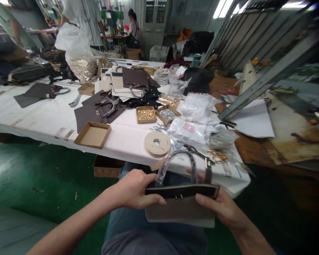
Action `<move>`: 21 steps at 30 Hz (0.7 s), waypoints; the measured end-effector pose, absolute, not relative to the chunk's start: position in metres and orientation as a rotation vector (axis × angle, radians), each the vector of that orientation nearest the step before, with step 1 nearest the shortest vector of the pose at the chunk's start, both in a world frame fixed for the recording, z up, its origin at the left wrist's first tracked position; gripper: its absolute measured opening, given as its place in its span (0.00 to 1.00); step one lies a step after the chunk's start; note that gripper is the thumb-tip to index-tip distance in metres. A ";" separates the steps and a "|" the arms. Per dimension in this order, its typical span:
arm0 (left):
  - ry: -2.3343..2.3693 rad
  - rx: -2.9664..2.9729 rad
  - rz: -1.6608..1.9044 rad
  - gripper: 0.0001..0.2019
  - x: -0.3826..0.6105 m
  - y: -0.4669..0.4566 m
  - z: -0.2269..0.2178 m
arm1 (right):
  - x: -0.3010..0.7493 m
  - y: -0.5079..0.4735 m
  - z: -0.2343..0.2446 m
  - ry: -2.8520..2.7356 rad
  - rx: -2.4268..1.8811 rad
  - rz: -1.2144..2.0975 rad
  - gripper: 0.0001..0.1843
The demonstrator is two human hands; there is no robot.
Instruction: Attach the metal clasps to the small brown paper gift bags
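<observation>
Over my lap I hold a handbag panel [179,209], beige-grey with a dark band along its top edge and two small metal prongs in the middle. A plastic-wrapped looped handle [177,156] stands up behind that edge, beside a short dark strap with a metal buckle [207,163]. My left hand [138,189] grips the panel's left end, thumb on the near face, fingers partly hidden behind. At the right end my right hand [218,205] pinches the panel the same way. Just beyond lies a roll of beige tape [157,143] near the table edge.
On the white table [124,136] stand a cardboard tray [93,135], a box of gold fasteners [146,115] and a box of silver ones [167,115]. Dark bag panels [98,109] are piled behind. Scissors [195,150] and plastic bags [188,131] lie rightward. A metal post [255,85] slants across the right.
</observation>
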State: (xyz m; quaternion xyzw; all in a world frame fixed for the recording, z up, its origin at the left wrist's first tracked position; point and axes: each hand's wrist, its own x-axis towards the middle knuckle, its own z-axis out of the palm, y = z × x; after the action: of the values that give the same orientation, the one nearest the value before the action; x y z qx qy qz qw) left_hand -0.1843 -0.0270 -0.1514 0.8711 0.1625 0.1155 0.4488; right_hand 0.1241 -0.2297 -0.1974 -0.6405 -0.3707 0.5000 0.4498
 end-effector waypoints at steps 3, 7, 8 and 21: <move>0.552 2.088 0.309 0.21 -0.179 -0.015 -0.152 | 0.135 -0.193 -0.183 -1.007 -1.526 1.298 0.45; 0.678 1.839 0.289 0.29 -0.164 0.026 -0.156 | 0.143 -0.128 -0.165 -0.973 -1.550 1.163 0.46; 0.734 1.789 0.269 0.31 -0.159 0.040 -0.158 | 0.144 -0.111 -0.164 -0.942 -1.541 1.183 0.48; 1.236 1.811 0.008 0.39 -0.108 0.154 -0.216 | 0.141 -0.010 -0.225 -0.710 -1.561 1.232 0.42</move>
State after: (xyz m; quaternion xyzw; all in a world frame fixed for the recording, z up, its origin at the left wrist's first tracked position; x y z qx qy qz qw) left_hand -0.1083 0.1541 -0.2165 0.7347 0.5013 0.0033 0.4570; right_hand 0.1415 -0.0104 -0.2250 -0.6433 -0.2928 0.5079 0.4924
